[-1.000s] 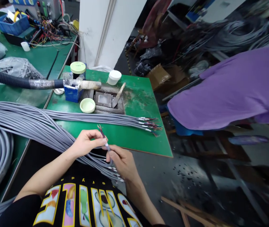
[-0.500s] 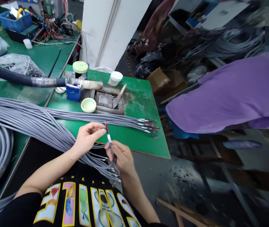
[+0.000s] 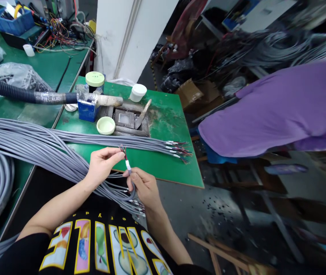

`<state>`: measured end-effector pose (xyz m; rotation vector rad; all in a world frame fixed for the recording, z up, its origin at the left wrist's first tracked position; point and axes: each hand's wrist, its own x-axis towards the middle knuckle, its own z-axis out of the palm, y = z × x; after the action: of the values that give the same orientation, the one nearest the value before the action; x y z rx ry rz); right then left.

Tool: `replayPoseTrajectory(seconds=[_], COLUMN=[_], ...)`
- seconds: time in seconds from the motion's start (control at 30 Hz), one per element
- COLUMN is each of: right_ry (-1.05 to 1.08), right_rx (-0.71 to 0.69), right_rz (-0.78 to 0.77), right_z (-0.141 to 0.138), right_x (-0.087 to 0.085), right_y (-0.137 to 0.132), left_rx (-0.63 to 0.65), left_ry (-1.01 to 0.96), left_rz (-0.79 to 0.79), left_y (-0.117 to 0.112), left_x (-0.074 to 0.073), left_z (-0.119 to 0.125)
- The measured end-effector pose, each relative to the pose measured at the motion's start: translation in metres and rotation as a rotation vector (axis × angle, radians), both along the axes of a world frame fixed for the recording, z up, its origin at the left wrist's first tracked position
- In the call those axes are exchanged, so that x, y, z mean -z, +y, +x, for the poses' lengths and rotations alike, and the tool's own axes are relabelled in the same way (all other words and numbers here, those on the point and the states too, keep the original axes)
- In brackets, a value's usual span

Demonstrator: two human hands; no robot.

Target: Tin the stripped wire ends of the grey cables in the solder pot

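Note:
My right hand [image 3: 144, 187] is closed round a grey cable [image 3: 129, 172] just below the white band near its end. Thin coloured wires [image 3: 125, 152] fan out of that end, mostly dark and red. The thumb and fingers of my left hand [image 3: 102, 164] pinch some of these wires from the left side. Behind my hands, a bundle of grey cables [image 3: 117, 141] lies across the green table, its stripped ends [image 3: 181, 149] pointing right. More cable ends [image 3: 136, 206] hang below my hands, close to my shirt.
A small solder pot [image 3: 125, 118] with a scraper [image 3: 142, 114] in it is set in the table. Around it stand a green dish [image 3: 105, 125], a white tub [image 3: 138, 93] and a hose nozzle [image 3: 110, 100] on a blue block. At right is a person in a purple garment [image 3: 277, 110].
The whole view has shifted slightly. My left fingers still pinch at the wires, which now spread a little more apart and lean left. My right hand keeps its hold on the cable.

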<state>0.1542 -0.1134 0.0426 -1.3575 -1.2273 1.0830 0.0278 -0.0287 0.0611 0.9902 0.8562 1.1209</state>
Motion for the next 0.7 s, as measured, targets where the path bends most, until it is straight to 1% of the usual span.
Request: replayPoseTrajectory(seconds=[0.1,0.13,0.2,0.3,0.33,0.4,0.47,0.53,0.7], right_ry=[-0.025,-0.038,-0.072,-0.148,-0.176,-0.226,-0.261,-0.289,-0.333], right_rx=[0.031,0.037,0.040,0.023,0.018,0.018,0.022,0.023,0.031], right_rz=[0.018,0.026,0.051,0.097,0.111,0.134,0.149,0.157,0.190], right_z=[-0.002,-0.002,-0.003,-0.005,-0.005,-0.006,-0.006,-0.006,-0.008], right_x=[0.000,0.000,-0.001,-0.002,-0.003,-0.003,-0.004,-0.003,-0.004], right_y=[0.000,0.000,0.001,0.003,0.003,0.003,0.003,0.003,0.004], left_rx=[-0.042,-0.065,-0.104,-0.115,-0.110,-0.108,-0.121,-0.140,-0.138], left_ry=[0.000,0.006,0.037,0.139,0.184,0.266,0.316,0.311,0.163], left_rz=[0.008,0.034,0.168,0.458,0.527,0.593,0.596,0.550,0.344], left_y=[-0.004,-0.006,-0.010,-0.012,-0.011,-0.009,-0.007,-0.007,-0.010], left_x=[0.005,0.007,0.011,0.014,0.014,0.012,0.011,0.011,0.015], left_z=[0.000,0.000,-0.001,-0.004,-0.005,-0.007,-0.007,-0.007,-0.006])
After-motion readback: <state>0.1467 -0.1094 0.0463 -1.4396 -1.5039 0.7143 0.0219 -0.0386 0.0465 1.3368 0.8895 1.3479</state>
